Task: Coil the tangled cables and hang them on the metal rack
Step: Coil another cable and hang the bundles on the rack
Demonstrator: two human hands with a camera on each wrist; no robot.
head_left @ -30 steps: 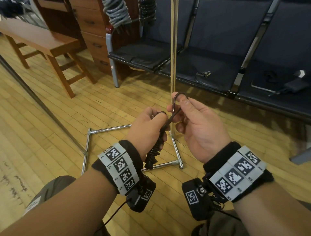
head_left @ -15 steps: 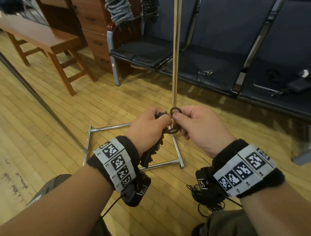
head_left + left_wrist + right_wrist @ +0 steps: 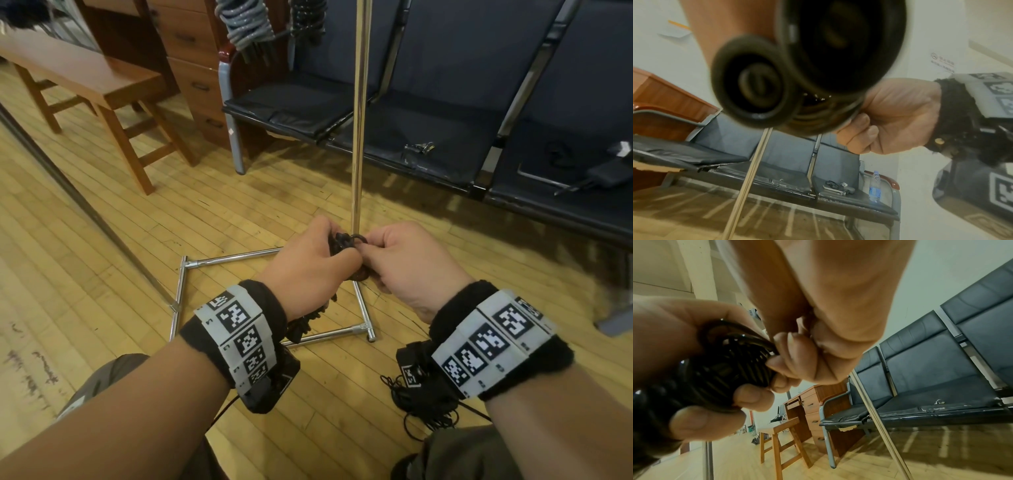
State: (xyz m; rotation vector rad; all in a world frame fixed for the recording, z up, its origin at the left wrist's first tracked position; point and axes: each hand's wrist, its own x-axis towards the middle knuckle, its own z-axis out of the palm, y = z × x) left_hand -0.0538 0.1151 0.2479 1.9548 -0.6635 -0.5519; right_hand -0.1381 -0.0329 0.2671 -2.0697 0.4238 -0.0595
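Note:
My left hand grips a black spiral cable in its fist; the coil's lower end hangs below the wrist. My right hand pinches a loop of the same cable right against the left fingers. In the left wrist view the cable coils fill the frame, blurred. Both hands sit just in front of the metal rack's upright pole. A grey coiled cable and a black one hang at the top.
The rack's chrome base frame lies on the wooden floor below my hands. A row of dark seats stands behind, a wooden bench and drawers at left. More black cable lies by my right wrist.
My right hand has dropped and closed in on the left, drawing the raised loop down into the bundle. Both hands now touch around the cable.

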